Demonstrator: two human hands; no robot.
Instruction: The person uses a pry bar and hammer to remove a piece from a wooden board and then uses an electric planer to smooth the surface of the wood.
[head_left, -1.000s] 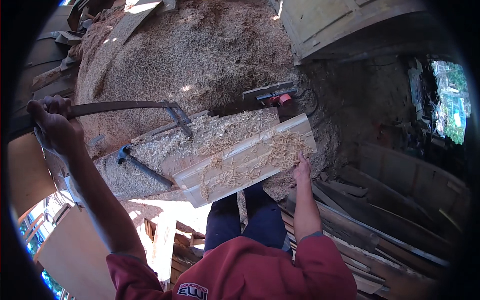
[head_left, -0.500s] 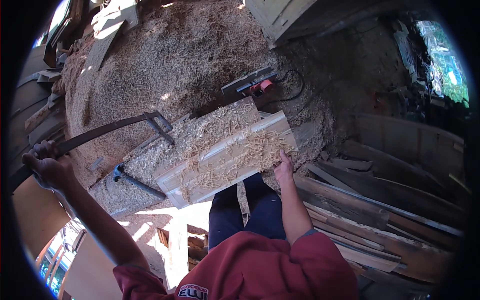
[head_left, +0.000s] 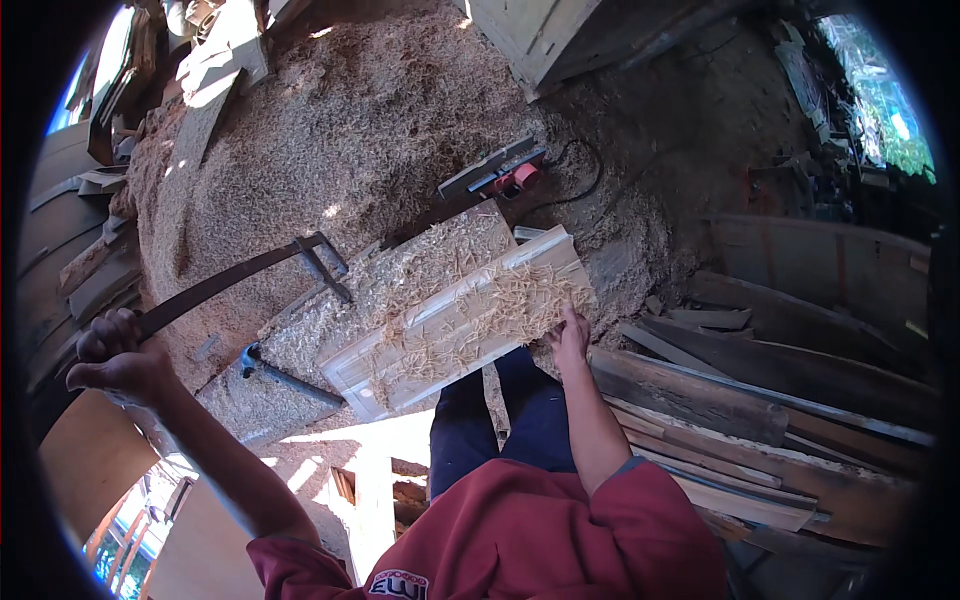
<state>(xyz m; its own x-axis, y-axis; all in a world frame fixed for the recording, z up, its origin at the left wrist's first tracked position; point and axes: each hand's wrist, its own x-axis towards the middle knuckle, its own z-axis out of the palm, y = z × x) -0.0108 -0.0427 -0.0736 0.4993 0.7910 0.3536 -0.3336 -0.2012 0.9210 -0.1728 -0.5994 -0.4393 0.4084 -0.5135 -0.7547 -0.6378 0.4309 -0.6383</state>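
My left hand (head_left: 125, 360) is wrapped round a long dark metal bar clamp (head_left: 230, 272), its thumb sticking out. The bar slants up and right, and its forked jaw end (head_left: 325, 268) hangs by the far left side of the bench. My right hand (head_left: 570, 340) grips the near right edge of a pale wooden panel (head_left: 395, 400) with a raised moulding; the thumb lies on top and the other fingers are partly hidden. Curled wood shavings cover much of the panel. A dark rod-like tool with a blue end (head_left: 290, 380) lies left of the panel.
Beyond the panel, a shavings-covered wooden board (head_left: 480, 230) lies alongside. A red power tool (head_left: 520, 178) with a black cord stands farther back. Stacked planks (head_left: 750, 440) fill the right side. Deep shavings (head_left: 380, 120) cover the ground; a large wooden box (head_left: 530, 40) stands at the far side.
The view has shifted slightly. My left hand and the bar clamp appear a little lower and farther right, while my right hand stays at the same edge of the panel.
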